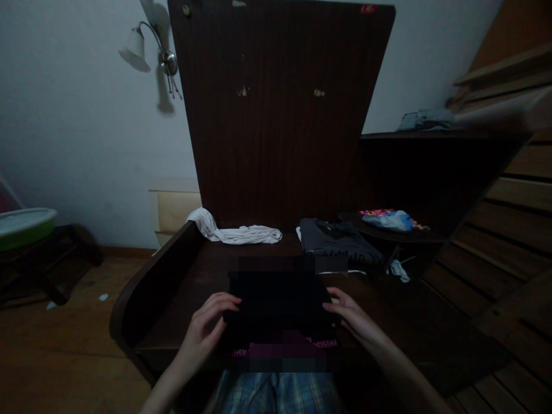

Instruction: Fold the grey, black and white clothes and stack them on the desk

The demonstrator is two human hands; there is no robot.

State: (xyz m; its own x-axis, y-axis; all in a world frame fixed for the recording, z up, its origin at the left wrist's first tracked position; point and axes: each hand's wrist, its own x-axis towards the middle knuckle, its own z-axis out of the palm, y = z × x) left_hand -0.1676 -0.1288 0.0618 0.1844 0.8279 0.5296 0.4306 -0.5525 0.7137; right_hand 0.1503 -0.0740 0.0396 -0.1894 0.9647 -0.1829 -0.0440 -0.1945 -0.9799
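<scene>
A black cloth lies at the front of the dark bench. The left hand touches its nine o'clock edge, the right hand its three, fingers bent; whether they pinch, I can't tell. A grey garment sits at one o'clock.

You are working in what is looking like a room of a home: a shaded lamp is projecting from the pale wall, folded clothes are lying on dark wooden furniture, and a green basin is resting on a low stool.
</scene>
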